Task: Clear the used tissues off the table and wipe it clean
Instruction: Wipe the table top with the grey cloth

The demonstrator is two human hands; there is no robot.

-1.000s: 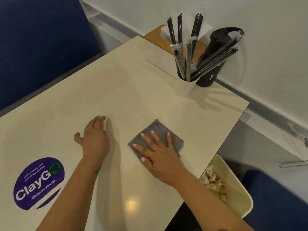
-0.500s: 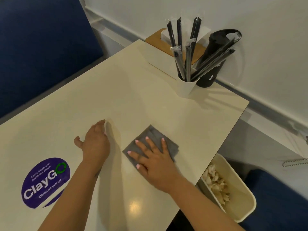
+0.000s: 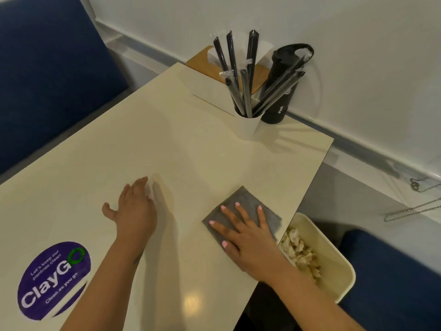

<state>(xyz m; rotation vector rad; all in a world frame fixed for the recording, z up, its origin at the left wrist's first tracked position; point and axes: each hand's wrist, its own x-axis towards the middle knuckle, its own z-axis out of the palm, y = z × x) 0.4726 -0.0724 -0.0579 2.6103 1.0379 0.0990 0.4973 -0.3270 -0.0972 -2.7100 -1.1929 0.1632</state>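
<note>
Right hand (image 3: 250,242) flat on the grey cloth (image 3: 241,211), fingers straight and spread, pressing it down near the right edge of the cream table (image 3: 167,151). Left hand (image 3: 134,211) flat on the bare tabletop too, fingers together, thumb out, holding nothing, well apart from the cloth.

Just past the table edge, lower down, a cream bin (image 3: 334,266) with crumpled used tissues (image 3: 300,254) inside; near end hidden behind the right arm.

At the far corner, a white cup (image 3: 248,125) full of black wrapped straws (image 3: 241,75). Beside it a black bottle (image 3: 279,91) with small white writing, too tiny to read. Behind the cup, a white box with a wooden lid (image 3: 202,60), partly hidden by the straws.

On the near left, a purple round sticker (image 3: 53,280): "ClayGo", "Let's keep our pantries clean", "Clean as you go". Lower edge hard to make out.

At the far right, a thin chain (image 3: 410,211), cut off by the picture's edge.
</note>
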